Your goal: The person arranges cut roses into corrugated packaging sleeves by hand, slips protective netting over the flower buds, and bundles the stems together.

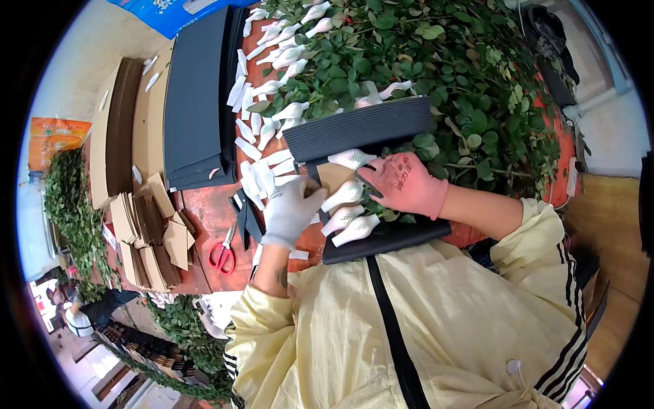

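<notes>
My left hand (pixel 293 210), in a pale grey-white glove, has its fingers pinched at the left edge of a brown cardboard piece (pixel 335 176). My right hand (pixel 407 185), in a pink glove with dark fingertips, is closed over the stem end of a rose in a white net sleeve (pixel 351 159); the stem itself is hidden. Below it, other net-sleeved roses (pixel 355 230) lie side by side on a black sheet (pixel 388 243). A ribbed black corrugated board (pixel 361 128) stands tilted behind the cardboard.
Leafy rose stems (pixel 449 61) are heaped at the back and right. White paper strips (pixel 251 178) lie left of centre. Red-handled scissors (pixel 223 255), tall black sheets (pixel 199 102) and stacked cardboard pieces (pixel 146 232) are farther left on the red table (pixel 204 211).
</notes>
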Tool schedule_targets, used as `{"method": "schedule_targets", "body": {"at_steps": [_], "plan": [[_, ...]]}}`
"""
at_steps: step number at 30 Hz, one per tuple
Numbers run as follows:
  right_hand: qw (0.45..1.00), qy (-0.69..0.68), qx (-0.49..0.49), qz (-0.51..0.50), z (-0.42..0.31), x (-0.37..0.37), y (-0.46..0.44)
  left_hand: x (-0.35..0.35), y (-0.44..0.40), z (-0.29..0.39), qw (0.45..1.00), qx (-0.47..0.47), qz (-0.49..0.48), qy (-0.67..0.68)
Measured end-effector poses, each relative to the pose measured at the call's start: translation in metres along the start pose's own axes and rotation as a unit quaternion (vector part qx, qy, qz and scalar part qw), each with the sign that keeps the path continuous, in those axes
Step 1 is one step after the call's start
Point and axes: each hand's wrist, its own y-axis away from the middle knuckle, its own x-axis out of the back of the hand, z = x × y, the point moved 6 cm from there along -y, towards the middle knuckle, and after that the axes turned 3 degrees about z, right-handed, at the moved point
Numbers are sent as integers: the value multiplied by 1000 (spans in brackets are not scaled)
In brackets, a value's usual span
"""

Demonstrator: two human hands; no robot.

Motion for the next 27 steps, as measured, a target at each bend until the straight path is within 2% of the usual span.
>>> {"method": "schedule_targets", "body": {"at_steps": [1,2,3,4,6,7,8,9,11,13,15,16,21,23,24,25,27], "plan": [[1000,1,-3,1,2,-8,1,17,7,16,994,-50,61,-82],[996,1,22,88,1,-4,3,32,15,21,984,-91,138,-59],[984,0,45,172,-1,-2,8,40,22,32,989,-84,110,-46],[992,-13,26,122,1,-16,8,34,27,41,987,-119,87,-68],[992,-6,19,125,-1,-7,11,17,38,47,975,-177,19,-131],[990,3,12,137,-2,5,7,11,38,49,969,-188,12,-158],[983,30,23,179,-8,22,11,12,36,50,962,-229,34,-146],[983,26,25,179,-13,37,12,12,34,51,953,-269,52,-132],[991,-31,104,-81,-29,26,15,10,23,42,958,-264,11,-115],[989,-48,114,-84,-34,10,28,3,15,34,961,-265,-13,-84],[993,-2,92,-73,-33,6,29,-2,14,37,945,-318,-49,-61],[988,-45,145,-7,-35,6,26,-3,12,35,950,-302,-64,-41],[991,-53,117,-41,-35,8,21,-4,9,32,958,-279,-71,-11],[985,-81,134,66,-35,16,26,-2,9,30,963,-254,-83,27],[985,-83,134,65,-35,13,27,-4,9,24,971,-209,-113,15],[984,-77,135,92,-34,13,28,-6,8,22,971,-209,-115,16],[981,-71,136,118,-33,15,26,-7,6,25,959,-272,-81,-25]]}}
